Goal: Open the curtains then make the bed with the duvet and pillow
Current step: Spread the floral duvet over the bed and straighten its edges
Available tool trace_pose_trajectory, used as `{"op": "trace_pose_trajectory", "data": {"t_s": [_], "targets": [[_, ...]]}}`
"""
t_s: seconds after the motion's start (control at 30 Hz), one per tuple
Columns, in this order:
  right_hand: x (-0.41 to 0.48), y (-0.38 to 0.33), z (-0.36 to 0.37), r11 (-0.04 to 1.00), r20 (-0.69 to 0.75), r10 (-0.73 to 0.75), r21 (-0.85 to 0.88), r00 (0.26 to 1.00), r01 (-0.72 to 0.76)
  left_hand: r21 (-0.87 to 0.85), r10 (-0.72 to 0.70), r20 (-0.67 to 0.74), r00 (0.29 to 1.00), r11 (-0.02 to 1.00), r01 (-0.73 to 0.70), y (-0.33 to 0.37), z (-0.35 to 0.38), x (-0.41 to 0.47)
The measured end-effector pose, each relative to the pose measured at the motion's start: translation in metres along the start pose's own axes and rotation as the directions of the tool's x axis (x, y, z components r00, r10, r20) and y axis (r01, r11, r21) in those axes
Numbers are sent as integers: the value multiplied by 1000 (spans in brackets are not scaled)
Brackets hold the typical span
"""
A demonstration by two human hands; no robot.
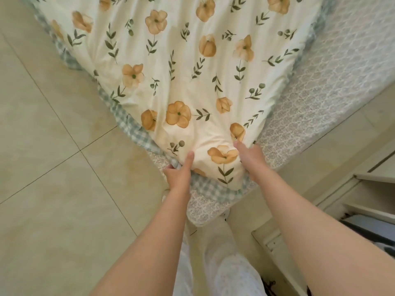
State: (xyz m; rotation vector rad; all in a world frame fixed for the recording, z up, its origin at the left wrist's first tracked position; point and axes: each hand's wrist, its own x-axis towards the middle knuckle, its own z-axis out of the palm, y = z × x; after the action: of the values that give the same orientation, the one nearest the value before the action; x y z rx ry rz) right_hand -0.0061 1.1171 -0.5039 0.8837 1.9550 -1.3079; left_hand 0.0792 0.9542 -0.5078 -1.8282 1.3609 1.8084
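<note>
While left hand [178,175] and right hand [250,160] grip duvet [192,71] corner, shelves [373,177] stand close right.

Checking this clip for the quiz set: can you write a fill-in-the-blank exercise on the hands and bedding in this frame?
1. The left hand and the right hand both grip one ____ of the duvet.
2. The duvet's top side is printed with orange ____ and green leaves.
3. Its underside, which shows along the edge, has a ____ pattern.
4. The floor is laid with large ____.

Missing words: corner; flowers; checked; tiles.
</note>
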Motion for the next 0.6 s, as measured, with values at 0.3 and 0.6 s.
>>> {"op": "trace_pose_trajectory", "data": {"t_s": [0.3, 0.6], "targets": [[-21, 21, -11, 992, 5, -117, -53, 993, 117, -108, 65, 223, 973, 993, -42, 6, 6, 1], [-64, 48, 7, 992, 20, -119, 35, 993, 118, -186, 266, 243, 933, 957, -225, -13, -46, -14]]}}
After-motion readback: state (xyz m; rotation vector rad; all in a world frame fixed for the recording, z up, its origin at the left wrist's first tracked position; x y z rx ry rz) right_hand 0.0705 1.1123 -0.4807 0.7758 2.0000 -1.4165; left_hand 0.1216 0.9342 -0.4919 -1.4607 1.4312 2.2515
